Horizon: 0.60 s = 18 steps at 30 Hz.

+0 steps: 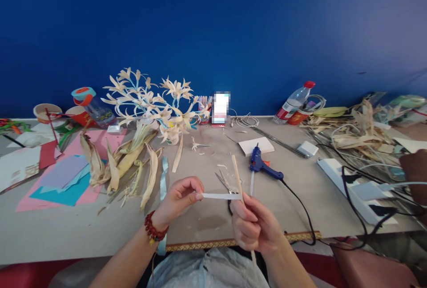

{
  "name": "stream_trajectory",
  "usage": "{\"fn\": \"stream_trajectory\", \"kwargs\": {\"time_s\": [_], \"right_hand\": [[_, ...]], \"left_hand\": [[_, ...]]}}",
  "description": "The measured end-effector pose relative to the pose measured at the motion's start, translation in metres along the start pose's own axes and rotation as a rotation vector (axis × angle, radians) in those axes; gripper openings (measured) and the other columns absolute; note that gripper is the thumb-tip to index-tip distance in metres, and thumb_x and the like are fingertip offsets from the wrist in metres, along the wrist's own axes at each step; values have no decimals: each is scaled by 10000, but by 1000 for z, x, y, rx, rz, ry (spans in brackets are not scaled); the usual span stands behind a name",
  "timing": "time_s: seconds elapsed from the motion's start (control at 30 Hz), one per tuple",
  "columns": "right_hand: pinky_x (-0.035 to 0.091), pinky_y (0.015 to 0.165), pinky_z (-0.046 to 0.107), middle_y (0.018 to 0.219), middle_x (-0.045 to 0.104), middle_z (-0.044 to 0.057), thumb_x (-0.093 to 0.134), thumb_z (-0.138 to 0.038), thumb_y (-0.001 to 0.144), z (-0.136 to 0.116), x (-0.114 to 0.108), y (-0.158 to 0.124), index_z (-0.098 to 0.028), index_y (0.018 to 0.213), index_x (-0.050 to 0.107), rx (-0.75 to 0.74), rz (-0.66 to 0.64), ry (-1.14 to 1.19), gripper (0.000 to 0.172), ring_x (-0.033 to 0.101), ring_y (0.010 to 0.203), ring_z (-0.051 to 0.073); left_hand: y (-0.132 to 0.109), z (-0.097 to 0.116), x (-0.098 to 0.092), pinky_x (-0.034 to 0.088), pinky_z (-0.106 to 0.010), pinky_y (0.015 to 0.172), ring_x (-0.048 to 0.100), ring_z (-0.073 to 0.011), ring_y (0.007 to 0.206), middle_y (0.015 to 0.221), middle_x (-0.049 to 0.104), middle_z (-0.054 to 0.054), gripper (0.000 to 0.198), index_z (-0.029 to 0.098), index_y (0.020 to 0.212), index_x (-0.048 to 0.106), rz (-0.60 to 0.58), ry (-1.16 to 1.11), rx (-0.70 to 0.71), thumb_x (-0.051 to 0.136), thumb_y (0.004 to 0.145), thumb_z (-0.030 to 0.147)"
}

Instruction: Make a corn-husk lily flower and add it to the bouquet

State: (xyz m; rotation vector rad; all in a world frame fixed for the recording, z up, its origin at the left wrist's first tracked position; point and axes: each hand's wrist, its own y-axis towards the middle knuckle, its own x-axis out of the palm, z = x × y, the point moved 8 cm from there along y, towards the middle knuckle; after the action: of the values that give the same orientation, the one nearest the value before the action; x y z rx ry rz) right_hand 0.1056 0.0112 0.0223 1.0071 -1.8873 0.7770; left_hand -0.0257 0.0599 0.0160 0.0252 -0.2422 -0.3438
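Note:
My left hand [184, 195] pinches one end of a narrow white strip [220, 196], which is stretched level between my hands. The strip's other end meets a thin pale tan stick [236, 173] that my right hand [255, 223] grips. This stick stands nearly upright, leaning a little left, and its lower end shows beneath the fist. Scissors [224, 183] lie partly open on the table just behind the strip. A blue glue gun [263, 163] rests to the right of them, with a clear glue stick at its side. A light blue ribbon [163, 179] lies beyond my left wrist.
Husk flowers on blue stems [160, 105] stand at the back left. Corn husks [116, 163] and coloured paper [60, 192] cover the left side. On the right are a power strip [340, 185], cables, a bottle [295, 101] and another person's hand [415, 168].

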Motion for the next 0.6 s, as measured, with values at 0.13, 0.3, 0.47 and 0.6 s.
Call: {"fn": "stream_trajectory", "kwargs": {"time_s": [0.13, 0.3, 0.47, 0.6], "right_hand": [[135, 316, 136, 396, 261, -115, 538, -614, 853, -19, -23, 2, -193, 650, 470, -203, 288, -248, 473, 105, 335, 32], [196, 367, 181, 531, 436, -71, 536, -533, 857, -49, -63, -22, -171, 1088, 552, -393, 770, -749, 430, 275, 386, 71], [402, 474, 244, 810, 646, 30, 381, -336, 930, -85, -74, -45, -195, 1384, 382, -361, 1083, -1484, 476, 517, 487, 132], [445, 535, 264, 858, 701, 82, 365, -197, 932, -110, -75, -27, -147, 1382, 416, -161, 1165, -1877, 456, 633, 606, 184]], "left_hand": [[0, -6, -5, 372, -258, 697, 510, -141, 732, 763, 571, -16, 116, 164, 775, 621, 52, -100, -32, 679, 832, 247], [0, 0, -14, 386, -297, 758, 528, -156, 759, 750, 571, -14, 95, 185, 779, 619, 96, -320, 58, 667, 838, 242], [1, 4, -12, 388, -293, 775, 532, -151, 786, 809, 567, -14, 67, 196, 783, 639, 95, -357, 94, 688, 817, 226], [0, 0, -8, 382, -272, 774, 532, -138, 795, 857, 549, -13, 56, 189, 784, 645, 116, -304, 62, 677, 825, 209]]}}
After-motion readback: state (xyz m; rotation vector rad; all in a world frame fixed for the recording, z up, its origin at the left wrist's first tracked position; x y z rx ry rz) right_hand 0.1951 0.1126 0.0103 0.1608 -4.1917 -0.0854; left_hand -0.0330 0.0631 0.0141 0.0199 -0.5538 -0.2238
